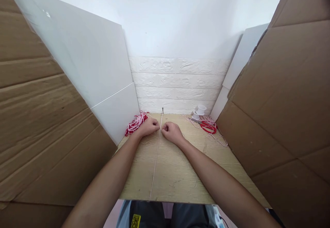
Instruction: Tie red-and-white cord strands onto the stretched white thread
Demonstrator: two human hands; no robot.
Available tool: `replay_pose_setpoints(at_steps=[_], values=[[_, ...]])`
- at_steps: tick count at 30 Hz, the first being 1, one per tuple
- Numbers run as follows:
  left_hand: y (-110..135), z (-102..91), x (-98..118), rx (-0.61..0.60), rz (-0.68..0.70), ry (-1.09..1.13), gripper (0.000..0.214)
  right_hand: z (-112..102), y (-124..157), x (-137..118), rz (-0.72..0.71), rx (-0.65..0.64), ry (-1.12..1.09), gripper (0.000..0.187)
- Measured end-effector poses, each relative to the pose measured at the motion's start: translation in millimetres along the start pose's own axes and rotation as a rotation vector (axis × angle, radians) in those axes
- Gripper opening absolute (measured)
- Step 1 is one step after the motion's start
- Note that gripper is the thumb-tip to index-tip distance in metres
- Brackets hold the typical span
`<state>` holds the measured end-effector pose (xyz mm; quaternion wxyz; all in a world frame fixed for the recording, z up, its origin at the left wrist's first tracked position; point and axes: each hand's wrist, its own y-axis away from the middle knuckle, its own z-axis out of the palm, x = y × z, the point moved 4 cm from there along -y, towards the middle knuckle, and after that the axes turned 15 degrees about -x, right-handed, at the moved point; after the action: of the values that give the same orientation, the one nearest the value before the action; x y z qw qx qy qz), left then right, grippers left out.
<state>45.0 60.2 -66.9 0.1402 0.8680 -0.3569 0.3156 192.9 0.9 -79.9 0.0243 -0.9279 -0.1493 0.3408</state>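
A pale cord (155, 171) runs from a dark hook (162, 109) at the back of the wooden table down to its front edge. My left hand (151, 126) is closed in a pinch just left of the cord, near its far end. Opposite it, my right hand (172, 132) pinches close beside the cord on the right. Both seem to grip a thin pale thread (189, 164), whose loose strands trail over the wood near each hand. The exact spot between the fingertips is too small to make out.
Red and pink-white cords (136, 123) lie heaped at the back left. At the back right are white spools (200, 110), red-handled scissors (208, 127) and tangled pale string (219, 140). Cardboard walls (278, 111) flank the table (180, 190), with a white brick-patterned wall (177, 83) behind.
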Motion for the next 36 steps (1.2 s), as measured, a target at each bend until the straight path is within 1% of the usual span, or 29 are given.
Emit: replay_pose_setpoints(at_steps=[6,10,15,23,28,36], values=[[3,-2.2,5,-0.006,-0.001,0.016,0.012,0,0,1,0.008,0.0,-0.029,0.005],[4,-5.6,8,0.033,-0.017,0.016,0.012,-1,-1,4,0.001,0.017,-0.072,0.006],[3,-7.7,4,0.083,-0.043,-0.012,0.013,-3,-1,7,0.021,0.044,-0.077,0.007],[4,-12.1,-1,0.122,-0.106,-0.031,0.016,-7,-3,13,0.047,0.07,-0.072,0.008],[5,-13.6,-2,0.124,-0.113,-0.029,0.014,-8,-4,17,0.047,0.083,-0.058,0.007],[8,-14.7,3,0.102,-0.104,0.002,0.011,-8,-4,16,0.038,0.089,-0.063,0.006]])
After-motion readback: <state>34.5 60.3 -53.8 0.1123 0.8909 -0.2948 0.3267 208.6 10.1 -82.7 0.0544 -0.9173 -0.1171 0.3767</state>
